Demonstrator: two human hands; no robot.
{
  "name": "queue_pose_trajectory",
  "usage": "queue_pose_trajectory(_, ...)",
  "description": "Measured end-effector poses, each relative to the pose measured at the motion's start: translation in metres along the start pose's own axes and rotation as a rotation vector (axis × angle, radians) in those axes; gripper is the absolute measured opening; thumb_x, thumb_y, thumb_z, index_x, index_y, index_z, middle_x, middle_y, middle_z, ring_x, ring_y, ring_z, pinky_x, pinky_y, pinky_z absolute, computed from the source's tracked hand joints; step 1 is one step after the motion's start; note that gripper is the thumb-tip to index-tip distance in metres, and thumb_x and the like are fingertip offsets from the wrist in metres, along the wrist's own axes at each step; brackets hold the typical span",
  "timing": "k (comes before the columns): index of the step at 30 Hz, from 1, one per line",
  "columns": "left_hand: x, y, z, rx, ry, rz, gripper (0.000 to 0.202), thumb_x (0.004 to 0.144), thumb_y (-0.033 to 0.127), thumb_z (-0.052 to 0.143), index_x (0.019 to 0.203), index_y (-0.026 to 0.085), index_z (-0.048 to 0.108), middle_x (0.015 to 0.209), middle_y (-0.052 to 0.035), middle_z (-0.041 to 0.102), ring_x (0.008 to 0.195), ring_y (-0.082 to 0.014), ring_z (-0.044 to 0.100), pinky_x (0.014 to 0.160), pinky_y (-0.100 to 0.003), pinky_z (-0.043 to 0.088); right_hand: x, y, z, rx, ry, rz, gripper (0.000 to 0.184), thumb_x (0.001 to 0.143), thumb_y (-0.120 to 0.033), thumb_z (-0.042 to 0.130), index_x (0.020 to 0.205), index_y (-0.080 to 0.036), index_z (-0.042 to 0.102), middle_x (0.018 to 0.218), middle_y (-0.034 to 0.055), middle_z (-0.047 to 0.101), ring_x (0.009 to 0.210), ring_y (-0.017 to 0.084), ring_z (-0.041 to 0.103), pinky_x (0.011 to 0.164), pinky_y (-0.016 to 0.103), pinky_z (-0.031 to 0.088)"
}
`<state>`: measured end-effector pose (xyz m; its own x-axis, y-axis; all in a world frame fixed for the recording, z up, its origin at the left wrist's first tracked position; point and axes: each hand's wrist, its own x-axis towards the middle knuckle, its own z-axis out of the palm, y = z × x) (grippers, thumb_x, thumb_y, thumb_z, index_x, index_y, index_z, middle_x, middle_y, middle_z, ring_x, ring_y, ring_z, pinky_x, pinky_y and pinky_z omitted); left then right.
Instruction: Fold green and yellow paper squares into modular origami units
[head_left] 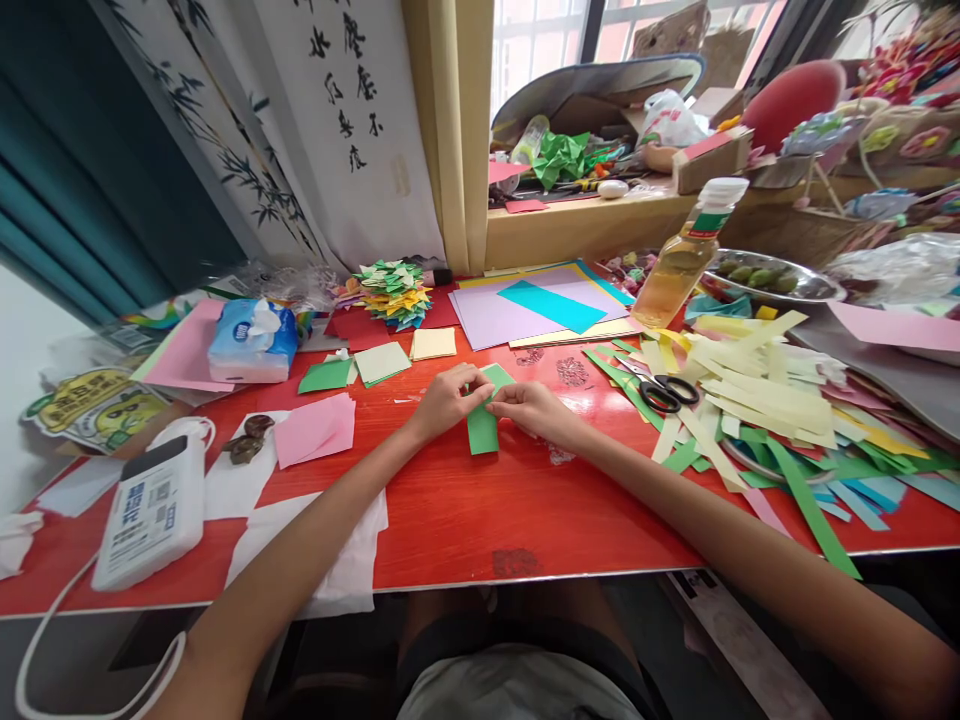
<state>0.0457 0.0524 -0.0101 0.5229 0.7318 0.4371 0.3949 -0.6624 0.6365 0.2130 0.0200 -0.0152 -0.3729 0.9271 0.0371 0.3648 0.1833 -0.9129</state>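
A narrow green paper strip (484, 433) is held upright over the red table between my two hands. My left hand (452, 398) pinches it at its left edge, near the upper part. From the other side my right hand (538, 408) closes thumb and fingers on its right edge. Part of the strip is hidden behind the fingers. Just beyond my hands lie a cream paper square stack (433, 344), a pale square on green paper (382, 363) and a green square (325, 375).
Black-handled scissors (667, 393) lie right, beside heaped paper strips (772, 385). A bottle (686, 255) stands behind them. Large lilac sheets (487, 315) lie at the back. On the left are pink papers (316, 430), a tissue pack (253, 342) and a white device with a cable (154, 512).
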Motion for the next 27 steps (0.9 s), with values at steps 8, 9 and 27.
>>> queue_pose_trajectory(8, 0.002, -0.003, 0.0, -0.041, 0.274, -0.138, 0.023, 0.081, 0.033, 0.044, 0.067, 0.017, 0.051, 0.067, -0.0001, 0.05, 0.063, -0.0115, 0.045, 0.06, -0.024, 0.037, -0.004, -0.008, 0.005, 0.059, -0.08, -0.022, 0.03, 0.077, -0.039, 0.05, 0.069, -0.012, 0.058, 0.061, 0.0014, 0.062, 0.035, 0.002, 0.025, 0.033, 0.017, 0.017)
queue_pose_trajectory(9, 0.002, -0.004, 0.0, -0.051, 0.278, -0.149, 0.023, 0.081, 0.033, 0.044, 0.067, 0.017, 0.051, 0.068, 0.0, 0.05, 0.063, -0.0115, 0.045, 0.06, -0.023, 0.037, -0.005, -0.009, 0.006, 0.076, -0.088, -0.019, 0.029, 0.078, -0.039, 0.049, 0.07, -0.012, 0.058, 0.066, 0.0025, 0.064, 0.034, 0.002, 0.025, 0.032, 0.017, 0.018)
queue_pose_trajectory(27, 0.011, -0.028, -0.015, 0.139, 0.241, -0.214, 0.017, 0.066, 0.009, 0.044, 0.055, 0.019, 0.053, 0.067, -0.0016, 0.058, 0.072, -0.0172, 0.048, 0.075, -0.031, 0.035, 0.005, 0.014, -0.01, -0.695, 0.086, -0.422, 0.055, 0.076, -0.042, 0.055, 0.123, -0.015, 0.046, 0.125, 0.0125, 0.048, 0.117, 0.025, 0.041, 0.097, 0.038, 0.033)
